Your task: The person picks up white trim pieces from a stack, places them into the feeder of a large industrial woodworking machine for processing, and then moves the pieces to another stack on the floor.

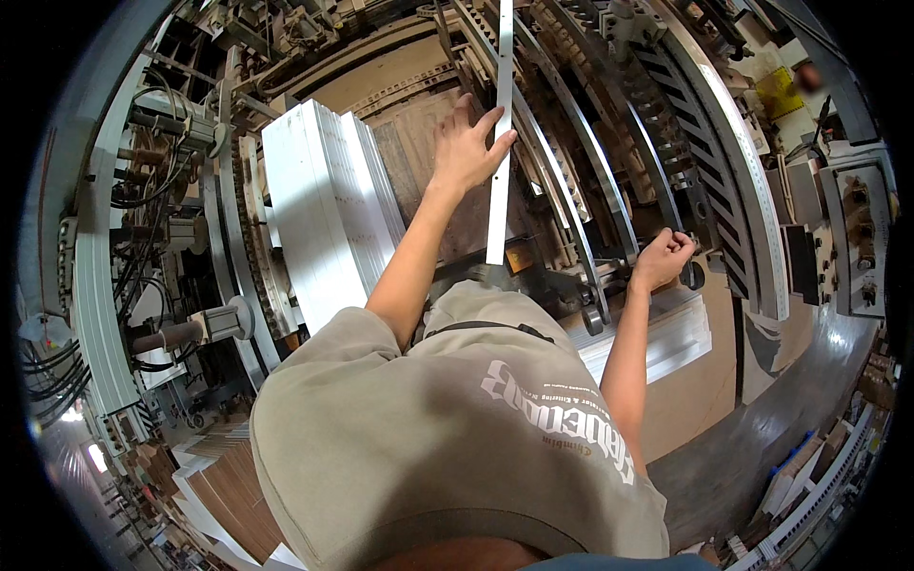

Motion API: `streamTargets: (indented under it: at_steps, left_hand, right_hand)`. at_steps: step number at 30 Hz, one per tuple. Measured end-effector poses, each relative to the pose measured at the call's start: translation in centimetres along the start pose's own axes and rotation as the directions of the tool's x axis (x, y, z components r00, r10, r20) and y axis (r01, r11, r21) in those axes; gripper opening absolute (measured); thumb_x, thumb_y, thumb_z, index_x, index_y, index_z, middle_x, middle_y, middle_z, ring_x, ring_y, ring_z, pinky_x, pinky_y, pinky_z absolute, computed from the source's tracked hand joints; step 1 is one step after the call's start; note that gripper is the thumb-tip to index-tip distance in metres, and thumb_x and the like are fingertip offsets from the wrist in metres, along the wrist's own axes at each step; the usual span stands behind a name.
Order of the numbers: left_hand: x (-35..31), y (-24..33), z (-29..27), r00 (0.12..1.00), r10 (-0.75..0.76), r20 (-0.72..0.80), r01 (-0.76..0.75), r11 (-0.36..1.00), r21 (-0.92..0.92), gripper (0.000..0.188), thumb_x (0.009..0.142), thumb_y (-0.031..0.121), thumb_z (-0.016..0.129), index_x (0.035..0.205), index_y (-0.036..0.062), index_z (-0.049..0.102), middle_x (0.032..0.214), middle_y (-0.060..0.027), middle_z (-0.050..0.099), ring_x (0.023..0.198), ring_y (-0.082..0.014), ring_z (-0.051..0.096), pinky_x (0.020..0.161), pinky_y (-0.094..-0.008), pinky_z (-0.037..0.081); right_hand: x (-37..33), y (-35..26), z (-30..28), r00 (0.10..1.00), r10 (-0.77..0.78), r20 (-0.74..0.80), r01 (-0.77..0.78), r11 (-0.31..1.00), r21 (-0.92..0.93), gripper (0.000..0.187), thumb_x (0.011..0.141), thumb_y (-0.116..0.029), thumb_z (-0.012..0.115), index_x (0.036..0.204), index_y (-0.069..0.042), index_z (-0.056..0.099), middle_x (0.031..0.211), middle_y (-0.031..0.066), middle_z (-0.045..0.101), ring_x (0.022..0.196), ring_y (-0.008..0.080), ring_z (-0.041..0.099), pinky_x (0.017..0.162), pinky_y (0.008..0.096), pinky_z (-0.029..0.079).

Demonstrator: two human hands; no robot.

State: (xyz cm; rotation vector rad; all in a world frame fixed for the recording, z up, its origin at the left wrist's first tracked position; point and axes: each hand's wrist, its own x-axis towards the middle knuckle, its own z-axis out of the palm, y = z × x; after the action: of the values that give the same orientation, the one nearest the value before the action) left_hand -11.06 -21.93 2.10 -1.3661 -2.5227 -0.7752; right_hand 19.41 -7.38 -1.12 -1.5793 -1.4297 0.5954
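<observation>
My left hand (466, 147) reaches forward with its fingers spread. Its thumb and forefinger rest against a long, narrow white strip (500, 205) that has small dark holes along it. The strip's near end lies just in front of my waist, and its far end runs out of the top of the picture. To the right, my right hand (664, 259) is closed by the near end of a metal rail (655, 171), above a dark round part (692, 276). Whatever its fingers hold, if anything, is hidden.
A tall stack of white panels (319, 209) stands to my left. More white boards (666, 338) lie below my right forearm. Curved metal rails (581, 133) and a striped machine beam (709, 143) run along the right; cylinders and cables (176, 233) line the far left.
</observation>
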Motion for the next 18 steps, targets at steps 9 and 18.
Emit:
streamTargets:
  at_steps: [9, 18]
  left_hand:
    - [-0.04, -0.02, 0.28, 0.994, -0.103, 0.040, 0.110, 0.963, -0.245, 0.050, 0.089, 0.051, 0.055, 0.125, 0.0163, 0.059, 0.139, -0.0241, 0.037, 0.127, -0.0428, 0.038, 0.105, -0.0521, 0.031]
    - [0.31, 0.31, -0.09, 0.992, -0.121, 0.041, 0.128, 0.952, -0.277, 0.052, 0.089, 0.052, 0.055, 0.126, 0.0155, 0.058, 0.139, -0.0245, 0.036, 0.127, -0.0435, 0.038, 0.105, -0.0509, 0.031]
  right_hand:
    - [-0.23, -0.45, -0.09, 1.000, 0.008, 0.023, -0.009, 1.000, 0.028, 0.025, 0.088, -0.022, 0.058, 0.100, -0.002, 0.052, 0.079, 0.0113, 0.062, 0.067, 0.0232, 0.059, 0.064, 0.0350, 0.046]
    - [-0.09, -0.17, 0.05, 1.000, 0.014, 0.019, -0.014, 0.999, 0.031, 0.025, 0.087, -0.023, 0.059, 0.099, -0.002, 0.052, 0.078, 0.0114, 0.062, 0.069, 0.0240, 0.060, 0.064, 0.0361, 0.047]
